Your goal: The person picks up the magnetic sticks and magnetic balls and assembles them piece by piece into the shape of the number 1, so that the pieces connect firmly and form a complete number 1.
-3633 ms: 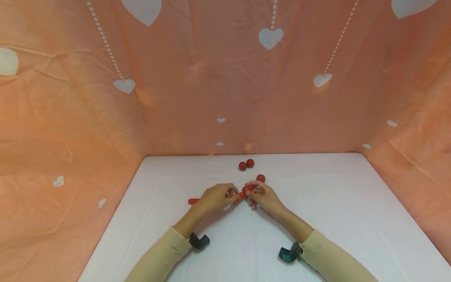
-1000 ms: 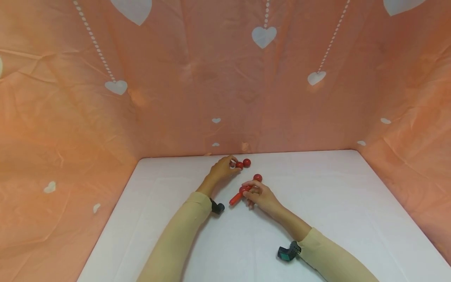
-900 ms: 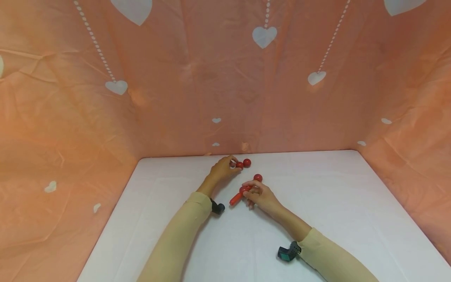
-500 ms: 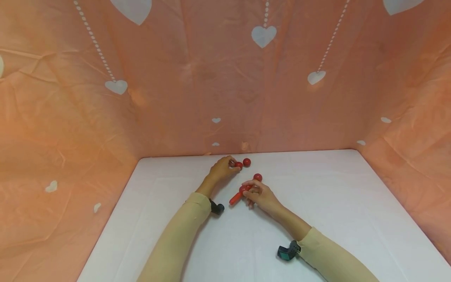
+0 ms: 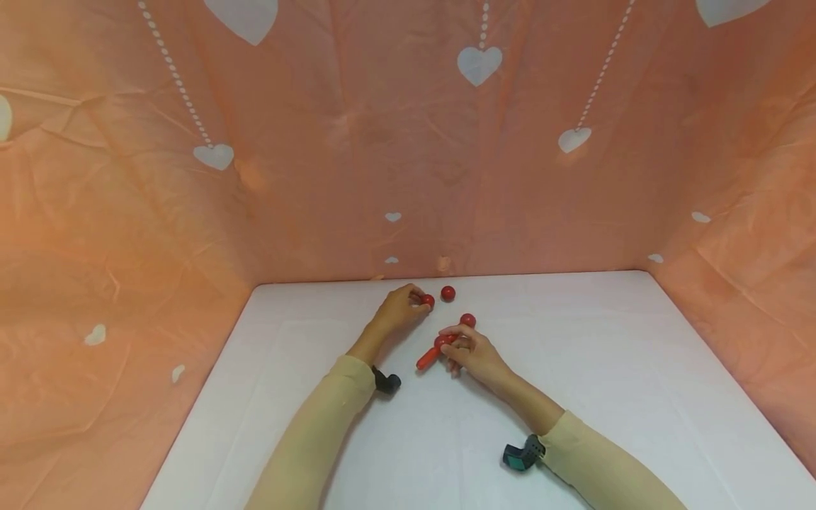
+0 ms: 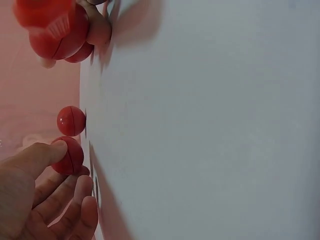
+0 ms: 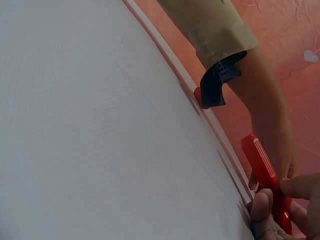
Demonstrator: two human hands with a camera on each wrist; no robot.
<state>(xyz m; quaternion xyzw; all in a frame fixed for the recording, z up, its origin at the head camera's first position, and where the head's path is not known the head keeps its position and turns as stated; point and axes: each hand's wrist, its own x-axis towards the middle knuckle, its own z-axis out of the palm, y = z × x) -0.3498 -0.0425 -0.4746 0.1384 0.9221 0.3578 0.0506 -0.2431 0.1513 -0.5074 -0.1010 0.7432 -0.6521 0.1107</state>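
My left hand (image 5: 399, 307) pinches a red ball (image 5: 428, 302) between thumb and fingers near the table's far side; a dark seam runs round this ball (image 6: 68, 156) in the left wrist view. My right hand (image 5: 479, 355) holds a red rod (image 5: 428, 358) that has a ball (image 5: 442, 343) on it, partly hidden by the fingers. In the right wrist view, the rod (image 7: 259, 156) shows pale ribs along its side. A second ball (image 5: 468, 320) sits just beyond my right fingertips; whether it is joined to the held piece I cannot tell.
Another red ball (image 5: 448, 293) lies alone to the right of the pinched one. In the right wrist view a red piece (image 7: 198, 93) lies on the table, partly behind the left wrist's black camera (image 7: 215, 87). Orange cloth (image 5: 357, 177) hangs behind the white table (image 5: 574, 340).
My left hand left the rod, went to the two far balls and gripped the nearer one. That ball has moved left, apart from the other. The right hand keeps its hold.
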